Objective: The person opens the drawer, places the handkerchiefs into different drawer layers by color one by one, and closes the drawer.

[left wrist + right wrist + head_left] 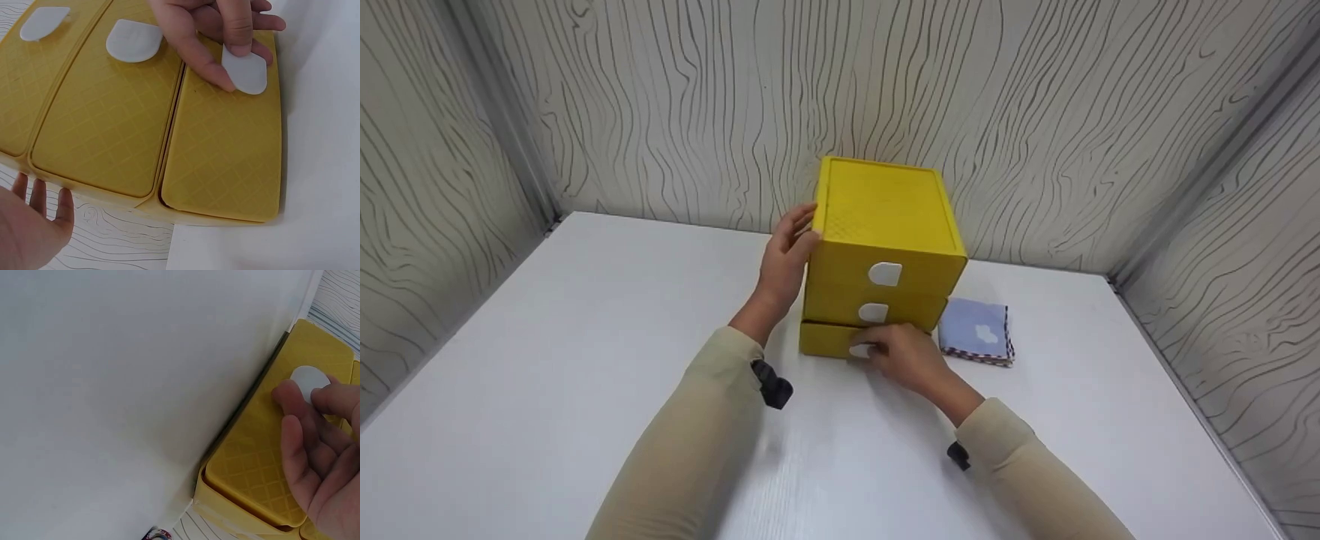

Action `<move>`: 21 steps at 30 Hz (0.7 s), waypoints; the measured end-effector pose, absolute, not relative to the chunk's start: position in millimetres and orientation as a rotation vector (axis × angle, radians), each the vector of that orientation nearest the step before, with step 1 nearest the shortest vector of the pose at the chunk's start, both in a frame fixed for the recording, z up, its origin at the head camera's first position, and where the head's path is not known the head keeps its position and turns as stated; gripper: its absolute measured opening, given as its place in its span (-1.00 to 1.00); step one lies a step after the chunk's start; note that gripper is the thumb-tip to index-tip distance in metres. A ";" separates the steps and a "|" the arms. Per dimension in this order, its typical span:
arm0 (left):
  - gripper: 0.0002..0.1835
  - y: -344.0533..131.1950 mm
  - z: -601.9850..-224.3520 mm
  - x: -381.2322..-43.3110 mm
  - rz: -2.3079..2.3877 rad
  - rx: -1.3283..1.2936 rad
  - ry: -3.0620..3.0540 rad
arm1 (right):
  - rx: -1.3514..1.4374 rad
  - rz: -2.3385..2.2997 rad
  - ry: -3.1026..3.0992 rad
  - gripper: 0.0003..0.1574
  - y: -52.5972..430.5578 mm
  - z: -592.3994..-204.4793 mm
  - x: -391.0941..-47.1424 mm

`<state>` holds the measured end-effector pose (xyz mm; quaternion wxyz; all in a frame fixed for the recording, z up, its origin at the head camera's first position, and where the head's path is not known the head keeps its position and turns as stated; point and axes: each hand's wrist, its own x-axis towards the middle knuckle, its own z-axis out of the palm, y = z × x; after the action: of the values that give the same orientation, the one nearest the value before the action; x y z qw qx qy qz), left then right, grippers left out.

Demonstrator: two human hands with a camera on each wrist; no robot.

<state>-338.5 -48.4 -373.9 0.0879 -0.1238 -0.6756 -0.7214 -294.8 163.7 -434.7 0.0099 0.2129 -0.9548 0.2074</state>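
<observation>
A yellow three-drawer storage box [889, 204] stands on the table, each drawer front bearing a white tab handle. My left hand [784, 262] rests against the box's left side, its fingertips touching the wall in the left wrist view. At the lowest drawer [826, 340], my right hand [911, 358] pinches the white handle [247, 74] between thumb and fingers. A narrow gap shows along that drawer's edge, and it seems to sit slightly forward; the right hand partly covers it. The middle drawer's handle [873, 312] and the top one's [885, 274] are untouched.
A folded blue cloth [973, 328] with a checked edge and a white patch lies right of the box. The white table [585, 375] meets wood-patterned panels [697, 97] at the back and sides.
</observation>
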 end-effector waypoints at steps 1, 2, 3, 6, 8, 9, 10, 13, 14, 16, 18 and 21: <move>-0.49 -48.4 -374.1 -338.4 -2.147 -0.375 -2.007 | 0.670 0.646 -2.978 -0.70 164.1 -434.9 -294.3; -0.49 -48.2 -374.2 -338.5 -2.145 -0.376 -2.004 | 0.672 0.647 -2.976 -0.70 164.4 -434.9 -293.7; -0.49 -48.1 -374.4 -338.5 -2.147 -0.375 -2.000 | 0.675 0.652 -2.974 -0.70 164.7 -434.8 -293.0; -0.48 -48.5 -374.1 -338.4 -2.149 -0.376 -2.004 | 0.675 0.669 -2.977 -0.70 165.5 -434.5 -291.1; -0.48 -48.8 -373.8 -338.2 -2.156 -0.373 -2.005 | 0.682 0.685 -2.979 -0.69 166.2 -434.3 -290.1; -0.48 -48.9 -373.6 -338.1 -2.159 -0.372 -2.004 | 0.687 0.689 -2.981 -0.69 166.5 -434.1 -289.5; -0.49 -49.0 -373.4 -337.9 -2.160 -0.369 -2.007 | 0.694 0.692 -2.983 -0.69 166.8 -433.7 -288.7; -0.49 -49.1 -373.4 -337.5 -2.161 -0.359 -2.008 | 0.717 0.690 -2.987 -0.68 167.8 -433.4 -286.4; -0.49 -49.1 -373.4 -337.3 -2.161 -0.355 -2.009 | 0.722 0.691 -2.989 -0.68 168.1 -433.2 -285.4; -0.49 -49.3 -373.3 -337.0 -2.161 -0.353 -2.013 | 0.738 0.687 -2.985 -0.68 168.6 -433.3 -283.5; -0.49 -49.5 -373.4 -337.1 -2.162 -0.357 -2.012 | 0.752 0.687 -2.978 -0.68 169.3 -433.6 -281.5; -0.49 -49.7 -373.4 -337.3 -2.164 -0.367 -2.010 | 0.777 0.696 -2.970 -0.68 171.0 -433.7 -278.3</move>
<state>-337.3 -49.7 -373.4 0.0827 -0.1229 -0.6730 -0.7246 -278.3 171.0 -433.7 -0.0033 0.2468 -0.9435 0.2210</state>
